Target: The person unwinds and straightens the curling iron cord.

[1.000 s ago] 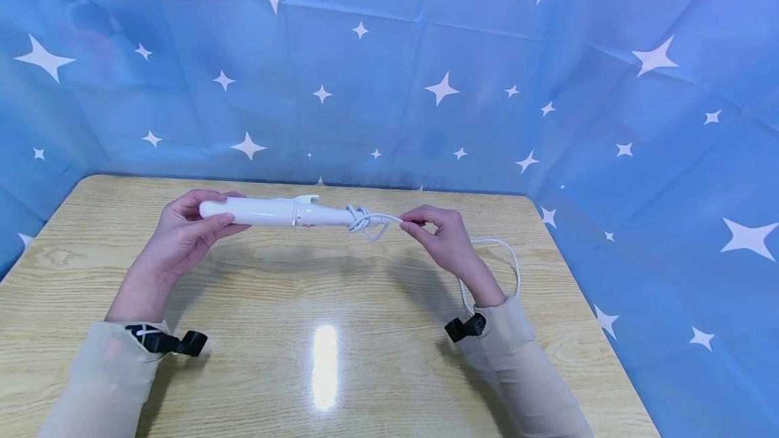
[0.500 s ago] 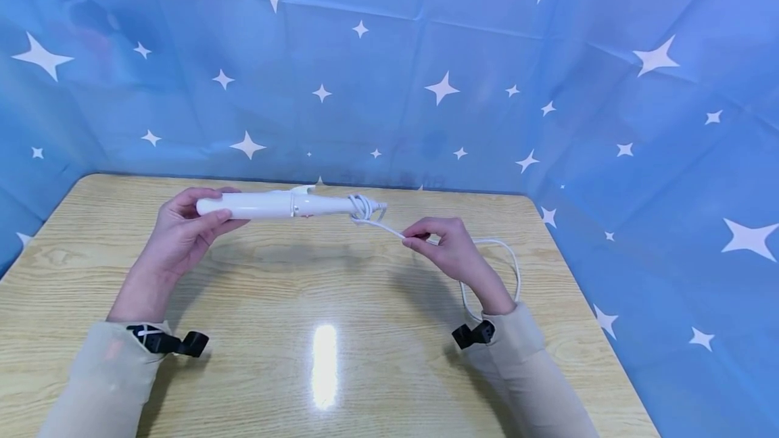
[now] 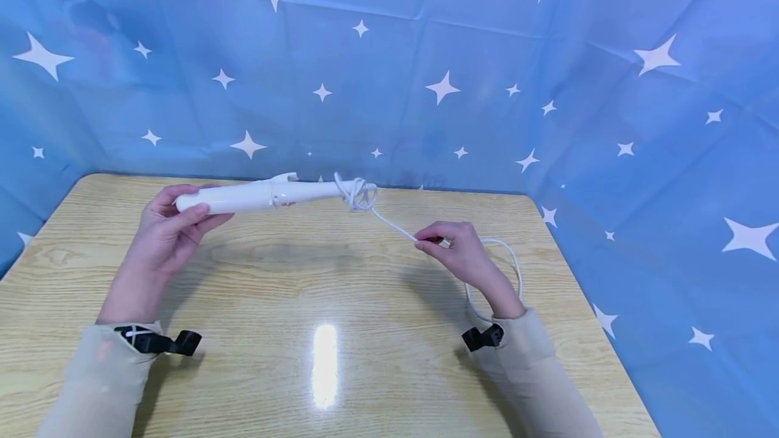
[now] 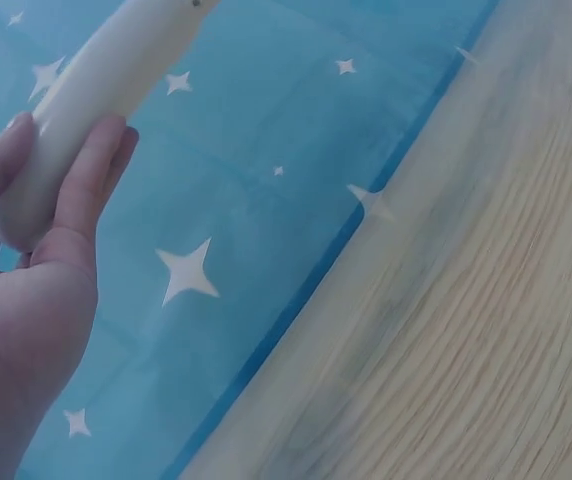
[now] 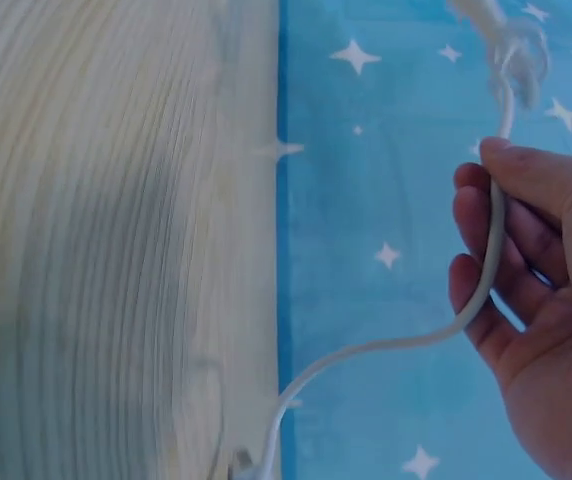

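Observation:
A white curling iron (image 3: 243, 197) hangs above the table, its wide barrel end to the left and its handle end slightly higher to the right. My left hand (image 3: 163, 234) grips the barrel end between thumb and fingers; the left wrist view also shows this hold on the curling iron (image 4: 96, 90). Loose loops of white cord (image 3: 364, 196) lie around the handle's tail. From there the cord runs down to my right hand (image 3: 460, 253), which pinches it. In the right wrist view the cord (image 5: 488, 270) crosses the fingers and drops towards the table.
More of the cord (image 3: 518, 269) curves behind the right wrist on the wooden table (image 3: 255, 357). A blue curtain with white stars (image 3: 389, 53) stands behind the table and along its sides. Black wrist cameras (image 3: 182, 343) sit on both forearms.
The curling iron has shifted left and its handle end has risen. My right hand has moved right and down, drawing out a longer straight stretch of cord; the loops look looser.

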A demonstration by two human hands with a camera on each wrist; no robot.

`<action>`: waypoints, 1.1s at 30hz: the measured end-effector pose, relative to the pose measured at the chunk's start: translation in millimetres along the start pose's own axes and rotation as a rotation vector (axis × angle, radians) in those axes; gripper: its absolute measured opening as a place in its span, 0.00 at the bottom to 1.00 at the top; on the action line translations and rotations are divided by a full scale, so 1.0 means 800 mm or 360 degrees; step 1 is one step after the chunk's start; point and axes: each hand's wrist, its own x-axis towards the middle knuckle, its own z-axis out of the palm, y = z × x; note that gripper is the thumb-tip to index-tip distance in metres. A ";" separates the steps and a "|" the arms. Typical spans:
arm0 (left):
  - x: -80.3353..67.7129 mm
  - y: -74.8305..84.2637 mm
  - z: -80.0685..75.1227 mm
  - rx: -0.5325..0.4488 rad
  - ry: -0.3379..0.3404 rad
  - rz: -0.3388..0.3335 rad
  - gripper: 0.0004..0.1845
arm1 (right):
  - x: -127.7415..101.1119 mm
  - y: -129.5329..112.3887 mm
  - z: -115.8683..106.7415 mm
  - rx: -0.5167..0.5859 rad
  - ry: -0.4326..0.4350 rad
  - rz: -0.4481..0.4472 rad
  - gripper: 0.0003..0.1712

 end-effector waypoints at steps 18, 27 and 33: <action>-0.005 0.010 -0.004 0.0011 -0.0042 -0.0046 0.22 | -0.009 0.012 -0.009 0.0042 0.0009 0.0196 0.05; -0.006 0.010 -0.005 0.0027 -0.0073 -0.0056 0.22 | -0.008 0.005 -0.001 0.0109 -0.0120 0.0257 0.11; -0.007 0.009 -0.004 0.0029 -0.0073 -0.0063 0.22 | -0.004 -0.001 0.004 0.0168 -0.0175 0.0234 0.19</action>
